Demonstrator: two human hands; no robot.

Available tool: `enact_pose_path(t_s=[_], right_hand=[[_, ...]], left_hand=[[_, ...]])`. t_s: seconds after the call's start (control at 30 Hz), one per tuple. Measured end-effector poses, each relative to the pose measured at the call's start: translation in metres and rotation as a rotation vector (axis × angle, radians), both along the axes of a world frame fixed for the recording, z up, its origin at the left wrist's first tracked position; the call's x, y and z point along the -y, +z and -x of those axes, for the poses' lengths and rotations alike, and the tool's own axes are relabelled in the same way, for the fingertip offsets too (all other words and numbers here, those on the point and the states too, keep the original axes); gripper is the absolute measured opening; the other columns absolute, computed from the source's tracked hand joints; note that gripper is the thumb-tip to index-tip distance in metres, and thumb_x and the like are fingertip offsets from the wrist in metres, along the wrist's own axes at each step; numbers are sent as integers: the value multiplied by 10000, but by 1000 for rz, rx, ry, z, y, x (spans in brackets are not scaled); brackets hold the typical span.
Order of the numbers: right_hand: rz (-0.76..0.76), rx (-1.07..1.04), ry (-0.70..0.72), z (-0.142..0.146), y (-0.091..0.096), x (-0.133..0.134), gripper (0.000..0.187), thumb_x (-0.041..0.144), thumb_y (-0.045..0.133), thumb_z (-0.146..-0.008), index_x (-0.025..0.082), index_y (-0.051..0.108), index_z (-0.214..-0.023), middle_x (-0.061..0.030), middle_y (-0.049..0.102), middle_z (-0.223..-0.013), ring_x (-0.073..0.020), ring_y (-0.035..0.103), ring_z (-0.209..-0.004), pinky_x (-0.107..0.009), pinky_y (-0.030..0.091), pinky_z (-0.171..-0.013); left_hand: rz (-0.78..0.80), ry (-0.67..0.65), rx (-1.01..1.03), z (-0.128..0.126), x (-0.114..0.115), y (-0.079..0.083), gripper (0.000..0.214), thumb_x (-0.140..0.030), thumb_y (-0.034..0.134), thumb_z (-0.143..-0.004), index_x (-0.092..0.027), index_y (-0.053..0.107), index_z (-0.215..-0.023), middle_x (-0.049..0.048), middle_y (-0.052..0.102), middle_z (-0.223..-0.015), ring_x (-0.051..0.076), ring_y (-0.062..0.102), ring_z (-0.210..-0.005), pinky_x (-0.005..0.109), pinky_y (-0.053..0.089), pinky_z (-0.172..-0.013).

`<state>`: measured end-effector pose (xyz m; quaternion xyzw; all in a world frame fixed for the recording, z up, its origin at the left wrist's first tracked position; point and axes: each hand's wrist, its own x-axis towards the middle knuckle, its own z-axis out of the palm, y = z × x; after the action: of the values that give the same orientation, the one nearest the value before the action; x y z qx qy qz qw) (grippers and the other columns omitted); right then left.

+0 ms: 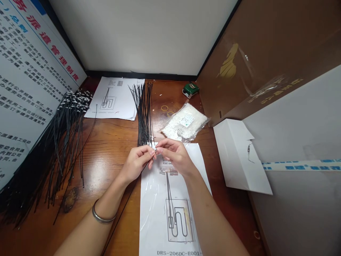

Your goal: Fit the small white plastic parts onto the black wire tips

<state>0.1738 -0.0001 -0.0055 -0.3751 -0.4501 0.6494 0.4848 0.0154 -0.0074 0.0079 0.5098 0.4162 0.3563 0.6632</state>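
My left hand (136, 164) pinches a thin black wire (123, 210) close to its end, and the wire trails down past my wrist to the bottom edge. Fingertip to fingertip with it, my right hand (176, 156) is closed in a pinch at the wire's end; what sits between its fingers is too small to make out. Both hands are over the top of a printed drawing sheet (151, 213). Just beyond them lies a bundle of black wires (145, 117). A clear bag of small white pieces (186, 122) rests behind my right hand.
At left is a large heap of black wires with white ends (70, 131). Another drawing sheet (122, 101) lies at the back. A green tape measure (190, 89) stands near the brown panel (266, 46). A folded white card (237, 156) leans at right. Yellow rubber bands (164, 108) lie behind.
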Motion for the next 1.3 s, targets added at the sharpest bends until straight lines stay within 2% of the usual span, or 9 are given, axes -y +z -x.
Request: enact_pose_path(t_s=[0.27,0.7,0.9,1.07,1.3], right_hand=[[2,-30,-14,0,-2,1,107,274,742,-705,200,669,-731,32,593,-613,-58,406,-461,-221,272,-415],[76,-23,-28,3,-2,0,186,333,758,-698,181,655,-720,32,618,-602,-43,423,-407,-208,262,-380],[191,-22,-69,3,1,-1,208,352,770,-673,167,678,-702,23,621,-587,-41,405,-406,-215,222,-394],[277,-93,-28,-1,3,0,208,329,791,-646,157,694,-713,14,632,-618,-26,370,-420,-219,215,-426],[275,-184,-11,-3,-1,-2,196,320,786,-658,161,694,-728,16,636,-630,-21,341,-433,-224,208,-449]], left_hand=[[-98,12,-34,1,1,-3,325,-445,604,-814,-150,579,-681,-33,511,-477,78,387,-443,228,284,-474],[-125,90,-67,0,1,-4,315,-428,594,-817,-150,579,-670,-40,491,-470,81,394,-445,224,296,-473],[-117,138,-109,-2,0,-2,318,-444,637,-769,-151,589,-656,-37,501,-472,87,417,-451,223,309,-476],[-138,127,-152,-4,1,-2,300,-408,645,-768,-151,581,-627,-28,533,-482,88,439,-467,220,327,-496],[-185,89,-156,-3,0,-6,269,-335,585,-832,-148,588,-639,-1,605,-548,95,492,-526,224,378,-560]])
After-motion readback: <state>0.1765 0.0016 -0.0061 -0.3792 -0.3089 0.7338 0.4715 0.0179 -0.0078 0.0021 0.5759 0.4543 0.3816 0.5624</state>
